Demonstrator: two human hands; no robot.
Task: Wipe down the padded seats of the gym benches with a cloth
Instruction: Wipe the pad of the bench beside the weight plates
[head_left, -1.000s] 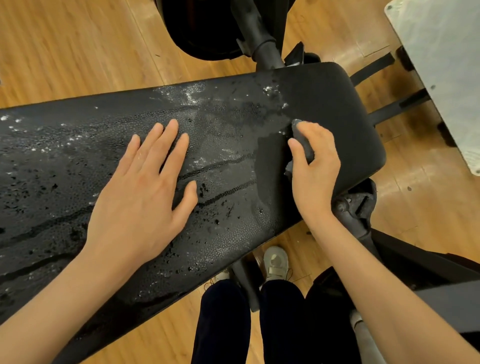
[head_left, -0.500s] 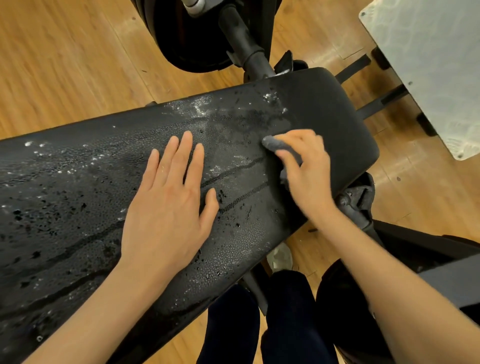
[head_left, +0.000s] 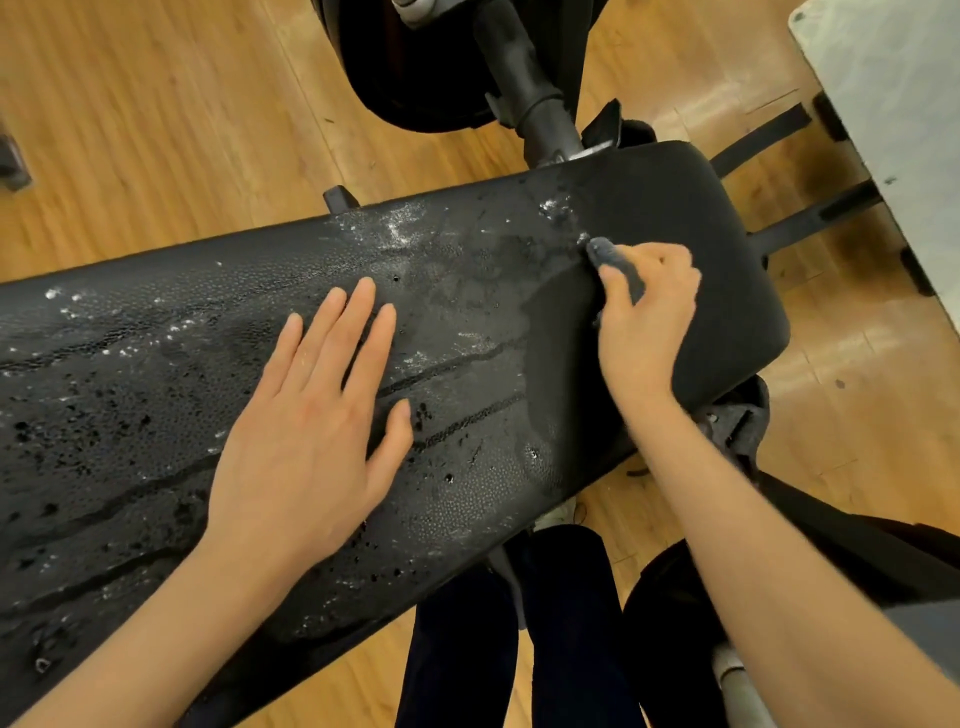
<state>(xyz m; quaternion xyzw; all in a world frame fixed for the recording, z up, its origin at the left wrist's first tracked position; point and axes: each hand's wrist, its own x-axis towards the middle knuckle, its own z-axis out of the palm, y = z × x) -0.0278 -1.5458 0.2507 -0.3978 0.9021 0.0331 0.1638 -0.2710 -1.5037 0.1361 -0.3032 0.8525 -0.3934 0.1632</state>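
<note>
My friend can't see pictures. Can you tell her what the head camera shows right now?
A person's right hand grips a small dark cloth and wipes a wet, speckled black bench pad, while the left hand rests flat on it with straight fingers. The pad's end past the cloth looks dry and clean, over a wooden floor.

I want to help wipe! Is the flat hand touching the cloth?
Apart. The head view shows the left hand flat on the bench, with wet padding between it and the cloth.

I am in a gym. A long black padded bench (head_left: 519, 332) lies under my hands, with a wood floor (head_left: 156, 130) past my fingers.
</note>
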